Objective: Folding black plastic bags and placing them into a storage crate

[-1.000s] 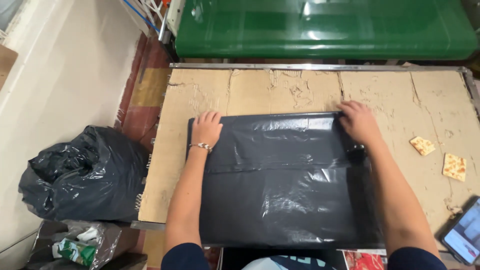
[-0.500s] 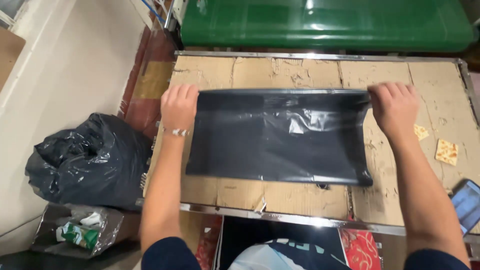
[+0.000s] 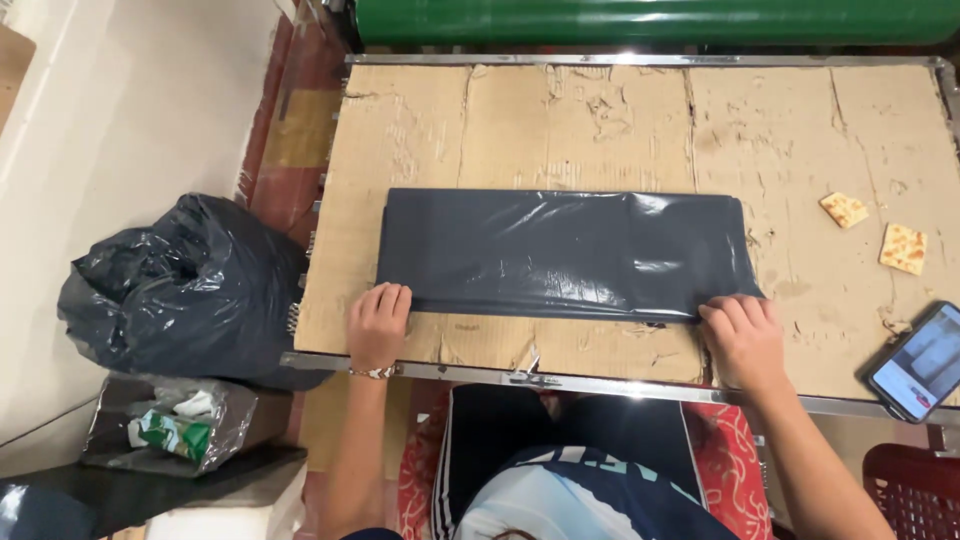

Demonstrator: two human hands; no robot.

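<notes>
Here both hands, left hand (image 3: 378,325) and right hand (image 3: 742,336), lie flat and unclenched, pressing the near edge of the folded black plastic bag (image 3: 560,253); another fold likely needs a pinch.

A folded bag (image 3: 560,252) lies on the table (image 3: 420,130), crackers (image 3: 845,209) and phone (image 3: 915,360) to its right.

- The surface (image 3: 560,130) is covered with worn, torn brown cardboard and is edged by a metal frame (image 3: 600,385).
- A green metal body (image 3: 650,20) is seen along the far edge.
- A pale floor (image 3: 130,130) is shown at the left, with a reddish strip (image 3: 285,130) beside the surface.
- A full black rubbish bag (image 3: 180,290) is set on the floor, with a smaller clear bag of waste (image 3: 170,435) just beside it.
- Bright glare is reflected off the metal frame.
</notes>
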